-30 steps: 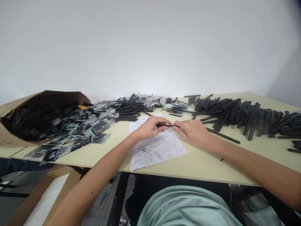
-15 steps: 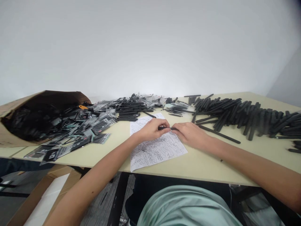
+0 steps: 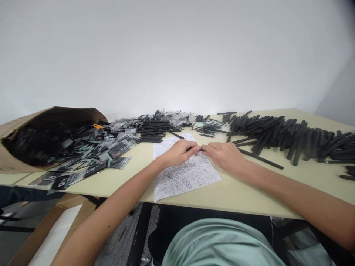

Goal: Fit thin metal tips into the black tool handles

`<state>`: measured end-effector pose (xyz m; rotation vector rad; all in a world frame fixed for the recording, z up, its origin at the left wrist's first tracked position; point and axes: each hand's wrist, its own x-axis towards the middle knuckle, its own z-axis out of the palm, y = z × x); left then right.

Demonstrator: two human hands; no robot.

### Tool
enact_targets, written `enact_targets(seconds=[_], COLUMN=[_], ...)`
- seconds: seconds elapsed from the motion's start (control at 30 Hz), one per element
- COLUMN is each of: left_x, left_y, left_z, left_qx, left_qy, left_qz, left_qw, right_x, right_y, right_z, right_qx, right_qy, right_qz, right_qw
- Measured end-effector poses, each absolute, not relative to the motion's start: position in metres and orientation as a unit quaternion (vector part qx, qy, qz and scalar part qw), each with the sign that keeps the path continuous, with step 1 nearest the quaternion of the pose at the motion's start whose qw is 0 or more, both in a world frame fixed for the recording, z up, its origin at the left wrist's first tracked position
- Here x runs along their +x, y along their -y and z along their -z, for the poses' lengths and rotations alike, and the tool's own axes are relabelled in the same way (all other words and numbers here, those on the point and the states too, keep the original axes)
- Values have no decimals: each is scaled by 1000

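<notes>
Over a scribbled sheet of paper [image 3: 185,181], both my hands meet on one slim black pen [image 3: 202,150]. My left hand [image 3: 180,152] is closed round one end, thumb and fingers pressed together. My right hand [image 3: 223,155] grips the other end, fingers curled. Only short bits of the pen show between and beside the fingers, so its tip is hidden. Just beyond the right hand lies a loose black pen [image 3: 262,159]. Behind the paper are a stack of black pens [image 3: 151,131] and a bunch of thin dark sticks, perhaps refills [image 3: 209,128].
A long heap of black pens [image 3: 277,133] covers the right side of the table [image 3: 244,197]. Printed plastic packets [image 3: 97,162] spill from a tipped cardboard box [image 3: 16,162] on the left. An orange-handled tool [image 3: 98,126] lies among them. Another open carton [image 3: 39,236] stands below.
My hands have shifted slightly on the pen; the right fingers are more curled and less of the pen shows in the left hand. Everything else lies as before.
</notes>
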<state>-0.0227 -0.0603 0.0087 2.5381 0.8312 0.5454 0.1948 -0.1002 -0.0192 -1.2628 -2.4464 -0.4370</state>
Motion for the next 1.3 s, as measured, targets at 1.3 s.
enact_targets(seconds=[1.3], left_x=[-24], left_y=[61], left_z=[-5], left_qx=[912], left_qy=[-290], left_qz=[-237], left_qw=[167], right_x=[199], right_y=[97], right_z=[20], right_qx=[-451], right_qy=[879], right_qz=[58], right_qw=[146])
